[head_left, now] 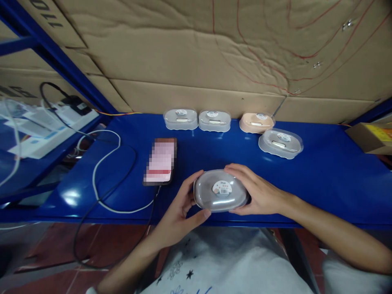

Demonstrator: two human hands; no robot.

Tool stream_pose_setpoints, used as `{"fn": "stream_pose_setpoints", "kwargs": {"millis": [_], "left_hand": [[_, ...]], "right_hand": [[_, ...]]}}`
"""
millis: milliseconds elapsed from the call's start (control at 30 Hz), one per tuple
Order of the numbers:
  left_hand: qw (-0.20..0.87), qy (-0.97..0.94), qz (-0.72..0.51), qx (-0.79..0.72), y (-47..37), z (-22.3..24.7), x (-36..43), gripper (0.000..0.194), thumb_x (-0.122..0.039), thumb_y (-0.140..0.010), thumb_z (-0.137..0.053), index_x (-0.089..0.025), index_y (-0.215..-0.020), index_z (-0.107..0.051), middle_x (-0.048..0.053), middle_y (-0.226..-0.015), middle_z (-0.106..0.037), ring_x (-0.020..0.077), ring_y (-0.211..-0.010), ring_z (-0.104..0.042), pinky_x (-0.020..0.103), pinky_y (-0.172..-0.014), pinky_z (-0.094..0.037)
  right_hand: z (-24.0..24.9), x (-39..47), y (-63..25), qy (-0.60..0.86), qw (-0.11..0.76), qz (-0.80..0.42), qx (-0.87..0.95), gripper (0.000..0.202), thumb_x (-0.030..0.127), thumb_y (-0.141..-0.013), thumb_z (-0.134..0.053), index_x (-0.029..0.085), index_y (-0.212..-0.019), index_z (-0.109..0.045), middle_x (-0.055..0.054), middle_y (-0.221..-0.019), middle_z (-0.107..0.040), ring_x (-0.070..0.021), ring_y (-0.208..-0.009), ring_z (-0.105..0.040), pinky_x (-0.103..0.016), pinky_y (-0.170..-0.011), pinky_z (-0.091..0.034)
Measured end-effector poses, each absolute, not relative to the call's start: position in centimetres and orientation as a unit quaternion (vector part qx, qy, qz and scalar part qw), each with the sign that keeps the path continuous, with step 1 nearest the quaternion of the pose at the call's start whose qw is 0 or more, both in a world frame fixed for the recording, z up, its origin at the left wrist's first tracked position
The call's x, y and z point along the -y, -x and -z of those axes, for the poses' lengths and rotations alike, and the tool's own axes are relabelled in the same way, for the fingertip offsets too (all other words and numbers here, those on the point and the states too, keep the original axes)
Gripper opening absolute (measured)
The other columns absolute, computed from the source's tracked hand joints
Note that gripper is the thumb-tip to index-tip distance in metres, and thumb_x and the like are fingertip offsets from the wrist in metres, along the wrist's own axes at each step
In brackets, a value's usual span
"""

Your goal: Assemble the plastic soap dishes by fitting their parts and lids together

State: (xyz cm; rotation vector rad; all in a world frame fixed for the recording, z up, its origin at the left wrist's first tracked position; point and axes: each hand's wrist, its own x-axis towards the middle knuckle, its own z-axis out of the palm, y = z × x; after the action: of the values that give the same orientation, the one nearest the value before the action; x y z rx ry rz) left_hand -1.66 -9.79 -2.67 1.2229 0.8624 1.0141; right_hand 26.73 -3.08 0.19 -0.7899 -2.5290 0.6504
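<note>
Between my two hands is a grey oval plastic box (pixel 211 198) with a clear lid and a round white label with a barcode. My left hand (pixel 186 204) grips its left end, thumb along the near edge. Around the right end, my right hand (pixel 254 190) is closed, with fingers on the far rim and thumb on the near side. The box is held over the front of the blue table (pixel 330 183). Whether its underside touches the tabletop is hidden.
Along the back stand two grey boxes (pixel 181 122) (pixel 214 124), a peach box (pixel 256 125) and another grey box (pixel 280 147). A phone (pixel 161 161) lies left of my hands, with cables (pixel 94 175) looping nearby. Power strips (pixel 55 130) sit far left; a carton (pixel 372 139) is at right.
</note>
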Motion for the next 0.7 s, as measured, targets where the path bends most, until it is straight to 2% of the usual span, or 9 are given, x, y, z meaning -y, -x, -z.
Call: {"fn": "stream_pose_setpoints", "kwargs": {"millis": [167,267,367,500,700], "left_hand": [[0.623,-0.536,-0.442,-0.36,1.4,2.5,9.6,0.073,-0.031,-0.1,-0.073,-0.047,-0.162,-0.038,0.003,-0.17,-0.04,0.0318,-0.149,-0.048,0.05,-0.124,-0.043],[0.608,-0.547,-0.448,-0.361,1.2,2.3,9.5,0.068,-0.032,-0.103,-0.068,-0.047,-0.162,-0.037,0.002,-0.175,-0.03,0.0325,-0.154,-0.041,0.052,-0.125,-0.042],[0.596,-0.565,-0.444,-0.36,1.2,2.2,9.5,0.066,-0.031,-0.104,-0.067,-0.049,-0.161,-0.039,0.0,-0.177,-0.027,0.0323,-0.156,-0.038,0.052,-0.127,-0.041],[0.586,-0.585,-0.438,-0.351,1.4,2.5,9.5,0.061,-0.03,-0.105,-0.066,-0.048,-0.159,-0.043,0.0,-0.177,-0.024,0.033,-0.156,-0.039,0.051,-0.124,-0.045],[0.573,-0.606,-0.426,-0.351,1.6,2.3,9.5,0.054,-0.03,-0.105,-0.065,-0.045,-0.155,-0.05,0.002,-0.175,-0.027,0.0318,-0.151,-0.045,0.049,-0.121,-0.047]], "right_hand": [[-0.6,2.7,-27.4,0.302,0.182,-0.211,0.912,0.107,0.05,-0.084,-0.084,0.027,-0.167,-0.021,-0.02,-0.162,-0.042,-0.0387,-0.149,-0.049,-0.056,-0.119,-0.051],[-0.7,2.1,-28.2,0.333,0.164,-0.195,0.908,0.105,0.05,-0.084,-0.084,0.027,-0.166,-0.023,-0.021,-0.162,-0.042,-0.039,-0.15,-0.048,-0.057,-0.119,-0.05],[-1.0,1.6,-29.0,0.361,0.162,-0.182,0.9,0.105,0.051,-0.084,-0.084,0.029,-0.166,-0.023,-0.019,-0.162,-0.043,-0.0385,-0.15,-0.048,-0.057,-0.12,-0.049],[-1.6,1.1,-30.0,0.38,0.174,-0.154,0.895,0.103,0.053,-0.084,-0.083,0.031,-0.166,-0.024,-0.017,-0.163,-0.043,-0.0387,-0.151,-0.047,-0.059,-0.122,-0.047],[-2.3,-0.3,-31.8,0.425,0.191,-0.09,0.88,0.1,0.059,-0.088,-0.079,0.029,-0.166,-0.024,-0.018,-0.162,-0.045,-0.0417,-0.15,-0.047,-0.066,-0.123,-0.042]]}}
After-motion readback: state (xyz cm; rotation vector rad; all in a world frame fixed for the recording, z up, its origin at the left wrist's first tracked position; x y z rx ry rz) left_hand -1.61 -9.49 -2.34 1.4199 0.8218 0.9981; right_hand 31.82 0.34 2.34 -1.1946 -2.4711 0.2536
